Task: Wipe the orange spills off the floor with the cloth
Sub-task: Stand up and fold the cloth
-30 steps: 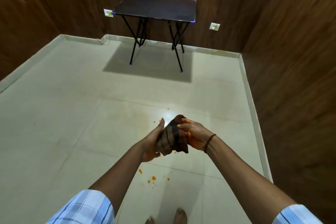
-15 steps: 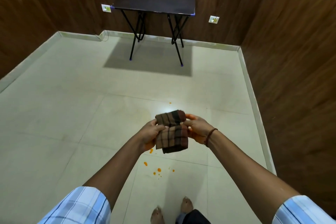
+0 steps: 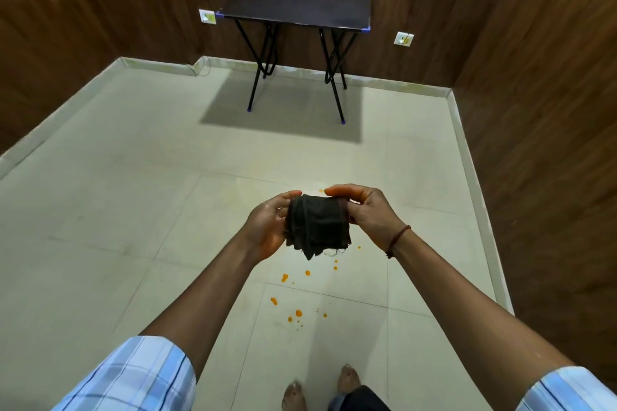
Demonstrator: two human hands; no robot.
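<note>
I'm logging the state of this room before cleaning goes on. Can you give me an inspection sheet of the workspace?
Surface: pale tiled floor, orange spills scattered ahead of the bare feet.
Job's things: dark cloth, bunched, held above the floor.
Clutter: nothing seen.
Grippers: left hand and right hand both grip the cloth.
Cables: thin wire by the far skirting.
Surroundings: folding table, two wall sockets, wood-panelled walls.

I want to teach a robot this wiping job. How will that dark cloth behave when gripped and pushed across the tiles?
The cloth is probably floppy: it sags and bunches between the left hand and right hand, with a frayed corner hanging. It looks light, held by the fingertips alone. Pushed over the orange spills, it would likely crumple unless pressed flat.
</note>
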